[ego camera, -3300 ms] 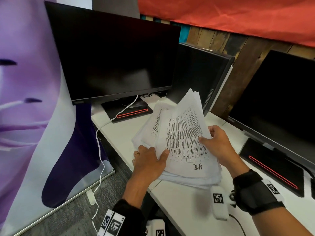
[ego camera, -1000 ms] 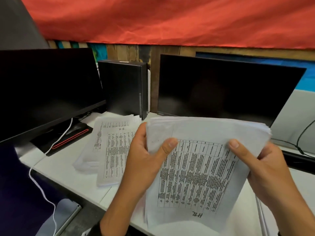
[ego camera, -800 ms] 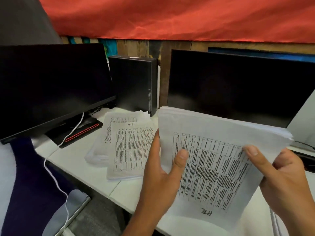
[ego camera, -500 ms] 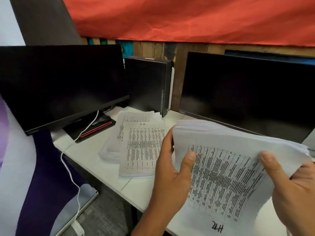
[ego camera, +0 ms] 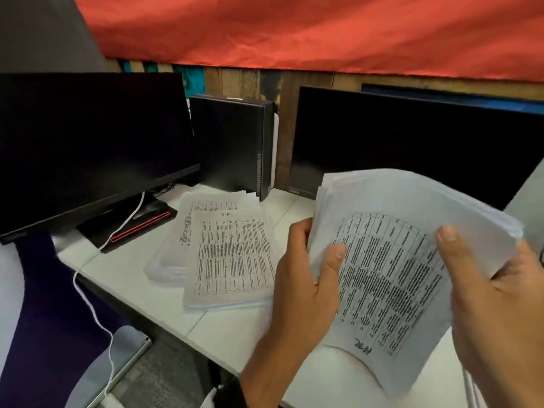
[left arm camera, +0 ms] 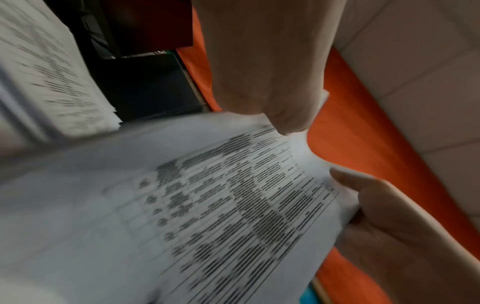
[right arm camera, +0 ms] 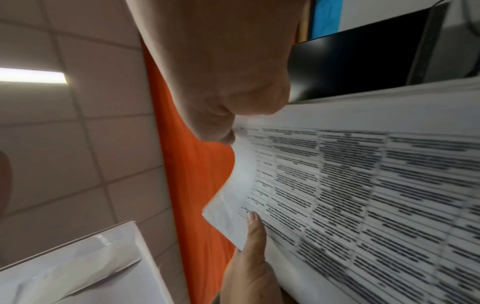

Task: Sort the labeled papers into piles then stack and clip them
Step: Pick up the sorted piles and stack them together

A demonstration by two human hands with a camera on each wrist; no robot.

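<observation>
I hold a thick stack of printed table sheets (ego camera: 391, 269) above the white desk (ego camera: 235, 328), its top sheet bowed and hand-labeled at the near edge. My left hand (ego camera: 309, 275) grips the stack's left edge with the thumb on top. My right hand (ego camera: 482, 295) grips the right edge the same way. The left wrist view shows the printed sheet (left arm camera: 207, 205) up close and blurred, and so does the right wrist view, where the sheet (right arm camera: 363, 195) is pinched. Two piles lie on the desk to the left: one labeled "HR" (ego camera: 232, 257), overlapping another pile (ego camera: 173, 260) behind it.
A black monitor (ego camera: 88, 148) stands at the left with a white cable (ego camera: 88, 298) running off the desk edge. A small black computer case (ego camera: 235, 142) and a second monitor (ego camera: 412, 142) stand behind. Red cloth (ego camera: 294, 30) hangs above.
Both hands have lifted the stack off the desk and keep hold of it. The top sheet now bows more between my thumbs. The view has shifted left.
</observation>
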